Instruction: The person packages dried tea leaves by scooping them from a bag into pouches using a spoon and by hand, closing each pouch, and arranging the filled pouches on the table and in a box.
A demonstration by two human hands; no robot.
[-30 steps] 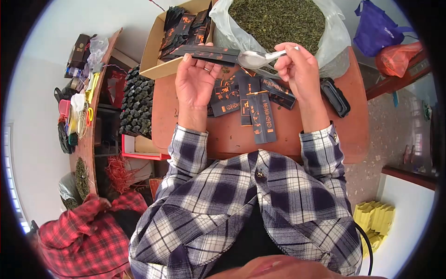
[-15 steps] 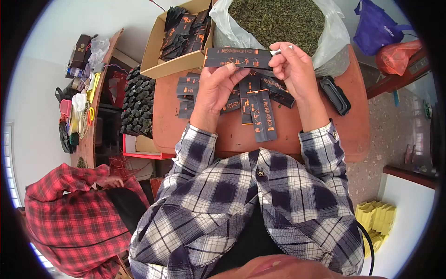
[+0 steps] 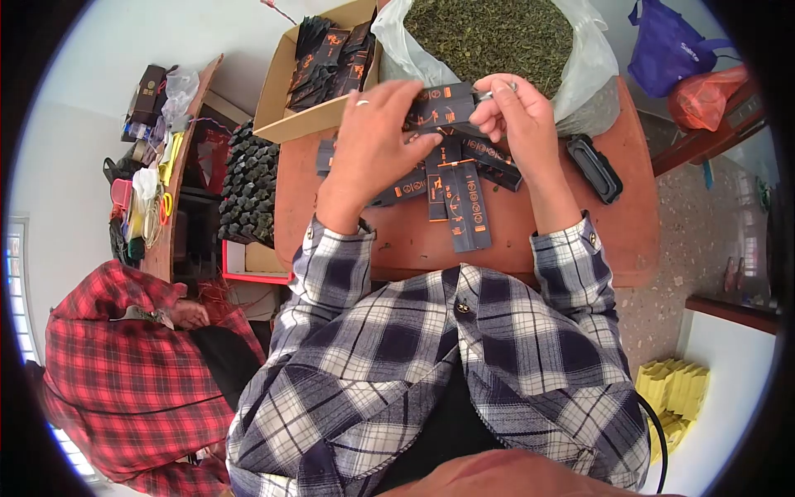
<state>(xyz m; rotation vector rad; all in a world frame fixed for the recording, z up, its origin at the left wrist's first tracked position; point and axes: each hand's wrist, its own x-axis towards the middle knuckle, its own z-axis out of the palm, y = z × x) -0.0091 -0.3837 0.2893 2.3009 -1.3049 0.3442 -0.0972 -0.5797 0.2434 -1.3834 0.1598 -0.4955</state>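
Observation:
A black packet (image 3: 445, 106) with orange print is held up over the table between my hands. My left hand (image 3: 373, 149), a ring on one finger, spans the packet's left end with fingertips at the upper edge and thumb near the lower edge. My right hand (image 3: 523, 116) is closed at the right end, pinching a small silvery thing (image 3: 512, 86) mostly hidden by the fingers. More printed black packets (image 3: 469, 207) lie in an overlapping pile below my hands.
Behind the table (image 3: 563, 240) are a cardboard box (image 3: 310, 118) of black packets and a plastic bag (image 3: 598, 58) of dried green leaves. A black case (image 3: 595, 170) lies at right. Dark bundles (image 3: 248, 186) stand at left, near a person in red plaid (image 3: 141, 364).
My left hand has turned from below the packet to over its left end, its back now showing. My right hand stays near the right end. The person at left has raised a hand.

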